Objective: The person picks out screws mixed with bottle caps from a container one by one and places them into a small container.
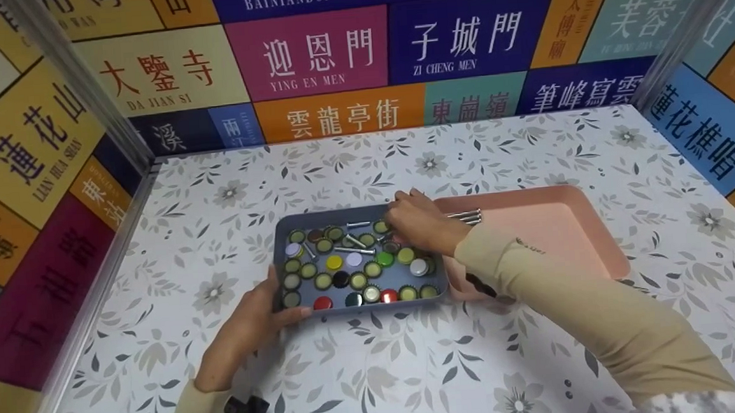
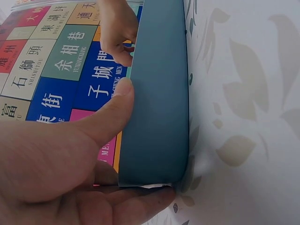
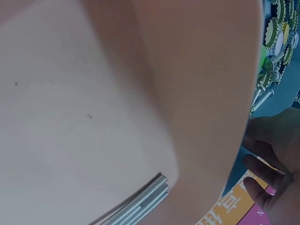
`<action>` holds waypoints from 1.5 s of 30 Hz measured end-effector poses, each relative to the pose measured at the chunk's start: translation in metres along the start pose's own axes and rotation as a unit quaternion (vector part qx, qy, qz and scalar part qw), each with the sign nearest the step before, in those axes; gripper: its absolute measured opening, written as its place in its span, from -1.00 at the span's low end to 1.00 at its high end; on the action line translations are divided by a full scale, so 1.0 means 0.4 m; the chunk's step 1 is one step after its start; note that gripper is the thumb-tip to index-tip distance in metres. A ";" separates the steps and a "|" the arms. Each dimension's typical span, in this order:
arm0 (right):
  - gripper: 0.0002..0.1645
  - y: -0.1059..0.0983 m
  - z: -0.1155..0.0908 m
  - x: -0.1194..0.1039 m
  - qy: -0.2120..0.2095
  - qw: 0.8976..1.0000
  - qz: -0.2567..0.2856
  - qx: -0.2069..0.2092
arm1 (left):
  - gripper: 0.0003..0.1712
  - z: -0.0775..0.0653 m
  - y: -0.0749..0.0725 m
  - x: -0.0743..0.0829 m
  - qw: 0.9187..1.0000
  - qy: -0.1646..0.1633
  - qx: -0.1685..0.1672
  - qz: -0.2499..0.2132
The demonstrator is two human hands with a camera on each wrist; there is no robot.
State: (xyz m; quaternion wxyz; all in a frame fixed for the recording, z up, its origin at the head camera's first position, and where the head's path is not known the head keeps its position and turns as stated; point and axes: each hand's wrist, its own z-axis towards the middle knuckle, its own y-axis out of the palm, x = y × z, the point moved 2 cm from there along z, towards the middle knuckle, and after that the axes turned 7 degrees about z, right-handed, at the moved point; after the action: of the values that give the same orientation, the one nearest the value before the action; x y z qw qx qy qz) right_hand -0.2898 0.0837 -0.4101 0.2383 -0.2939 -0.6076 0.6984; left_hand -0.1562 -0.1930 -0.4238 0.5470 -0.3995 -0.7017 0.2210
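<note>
My left hand [image 1: 256, 315] holds the near left corner of a blue-grey tray [image 1: 342, 311], its thumb along the front wall and fingers at the side in the left wrist view. Inside the tray lie many bottle caps [image 1: 323, 281], mostly showing their greenish undersides, with some red, yellow, green, white and black ones. Several silver bolts [image 1: 355, 250] are scattered among them. My right hand [image 1: 421, 221] reaches over the tray's back right part, fingers bent down to the contents; I cannot tell whether it pinches anything.
A pink tray [image 1: 554, 240] stands against the right side of the blue-grey one. Several bolts [image 1: 467, 216] lie together near its back left corner. Both rest on a floral-patterned table [image 1: 390, 371]. Colourful panels with lettering [image 1: 310, 57] enclose the back and sides.
</note>
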 end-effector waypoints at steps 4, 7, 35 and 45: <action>-0.95 0.005 0.007 -0.003 0.005 1.000 -0.008 -0.011 | 0.25 -0.002 0.001 0.001 1.000 0.004 0.003 -0.001; -0.96 0.006 0.010 -0.007 0.005 1.000 -0.015 -0.009 | 0.25 -0.003 0.000 0.001 1.000 0.007 0.003 -0.002; -0.82 0.010 0.006 -0.017 -0.023 0.996 -0.082 -0.012 | 0.23 -0.003 -0.002 0.001 1.000 0.020 0.011 -0.002; -0.75 0.004 0.004 -0.012 -0.015 0.997 -0.078 -0.008 | 0.23 -0.003 -0.001 0.004 1.000 0.010 0.006 -0.005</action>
State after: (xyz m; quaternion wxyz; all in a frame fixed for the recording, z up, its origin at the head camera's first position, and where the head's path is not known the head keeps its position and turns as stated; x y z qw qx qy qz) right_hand -0.2876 0.0791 -0.4108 0.2808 -0.2365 -0.6375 0.6773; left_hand -0.1552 -0.1920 -0.4223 0.5574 -0.3948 -0.6970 0.2180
